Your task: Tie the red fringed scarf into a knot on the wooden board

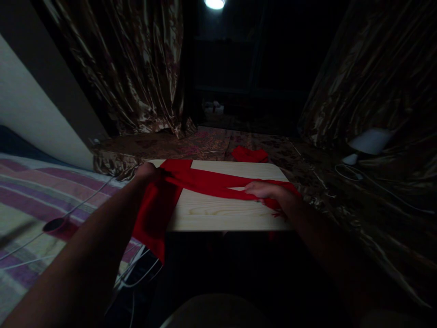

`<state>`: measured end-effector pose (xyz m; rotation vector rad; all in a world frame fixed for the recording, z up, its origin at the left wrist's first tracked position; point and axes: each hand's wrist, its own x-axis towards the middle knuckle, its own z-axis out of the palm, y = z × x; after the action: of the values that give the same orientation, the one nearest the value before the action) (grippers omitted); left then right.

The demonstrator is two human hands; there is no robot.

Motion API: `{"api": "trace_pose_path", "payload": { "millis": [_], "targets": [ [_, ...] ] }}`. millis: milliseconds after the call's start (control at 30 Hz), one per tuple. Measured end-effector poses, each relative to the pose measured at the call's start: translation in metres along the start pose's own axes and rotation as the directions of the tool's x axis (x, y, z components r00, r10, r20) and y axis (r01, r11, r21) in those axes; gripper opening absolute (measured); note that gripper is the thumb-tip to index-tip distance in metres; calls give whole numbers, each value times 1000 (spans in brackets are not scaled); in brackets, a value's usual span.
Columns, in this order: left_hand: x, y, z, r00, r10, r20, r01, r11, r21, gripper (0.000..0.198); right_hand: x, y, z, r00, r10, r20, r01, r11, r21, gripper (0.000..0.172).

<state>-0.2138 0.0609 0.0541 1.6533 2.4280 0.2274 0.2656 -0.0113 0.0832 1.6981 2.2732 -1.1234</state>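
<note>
A long red cloth (211, 181) stretches across a pale wooden table (218, 215). Its left part is wide and hangs over the table's left and front edges. My left hand (147, 172) is closed on the cloth near the table's back left corner. On the right, my right hand (261, 189) grips the strip, with its fingers pointing left. A narrow gap between two layers of the strip shows the wood just left of that hand. Fringe-like red ends lie below my right hand, near the table's right edge.
Another red cloth (250, 155) lies behind the table on a patterned cover. A bed with a striped sheet (23, 191) is at the left, with white cables and a dark red cup-like object (58, 225). A white lamp (370, 141) stands at the right.
</note>
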Motion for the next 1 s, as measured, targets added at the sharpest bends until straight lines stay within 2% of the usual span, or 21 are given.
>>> {"api": "trace_pose_path", "payload": {
  "millis": [67,100,167,233,300,333,400,467,500,533,600,667,767,833,900,1000],
  "targets": [
    [-1,2,-1,1000,1,-23,0,1000,30,62,-1,4,-6,992,92,84,-85,993,-76,20],
    [-1,4,0,999,12,-41,-10,999,39,63,-1,6,-8,989,124,81,-112,985,-130,19],
    [-4,9,1,998,35,-58,-32,998,47,59,1,5,-6,991,124,-56,-134,957,-259,12],
    [-7,12,2,998,53,-47,-51,998,42,56,3,0,0,962,-14,-272,-94,921,-378,11],
    [-11,15,1,996,54,-65,-52,998,27,56,2,-10,11,881,-225,-417,17,894,-447,14],
    [-13,16,1,994,53,-96,-52,999,12,58,0,-16,18,839,-317,-441,90,882,-462,15],
    [-19,18,-2,975,109,-192,-115,993,-17,61,-4,-30,34,800,-442,-406,216,843,-493,14],
    [-26,23,-6,925,261,-277,-274,962,-9,54,-8,-43,50,803,-502,-321,268,786,-557,16],
    [-31,25,-8,894,350,-281,-361,932,12,48,-9,-48,57,806,-516,-289,267,753,-601,18],
    [-35,29,-11,867,430,-251,-435,900,38,43,-9,-51,64,810,-522,-267,252,721,-645,20],
    [-46,36,-14,832,542,-115,-537,840,76,35,-7,-54,73,822,-508,-257,197,678,-708,24],
    [-57,43,-15,790,612,40,-613,786,81,30,-1,-53,77,841,-464,-278,142,685,-715,27],
    [-70,48,-14,694,683,228,-706,707,35,28,9,-46,72,862,-356,-361,71,790,-609,24],
    [-74,47,-11,645,686,336,-726,688,-11,35,17,-40,64,869,-287,-403,67,875,-479,22],
    [-75,44,-8,635,672,381,-712,700,-47,51,25,-32,56,883,-241,-403,100,936,-338,21],
    [-76,40,-2,667,655,354,-682,728,-63,69,37,-24,48,900,-203,-385,143,973,-180,21]
  ]
}}
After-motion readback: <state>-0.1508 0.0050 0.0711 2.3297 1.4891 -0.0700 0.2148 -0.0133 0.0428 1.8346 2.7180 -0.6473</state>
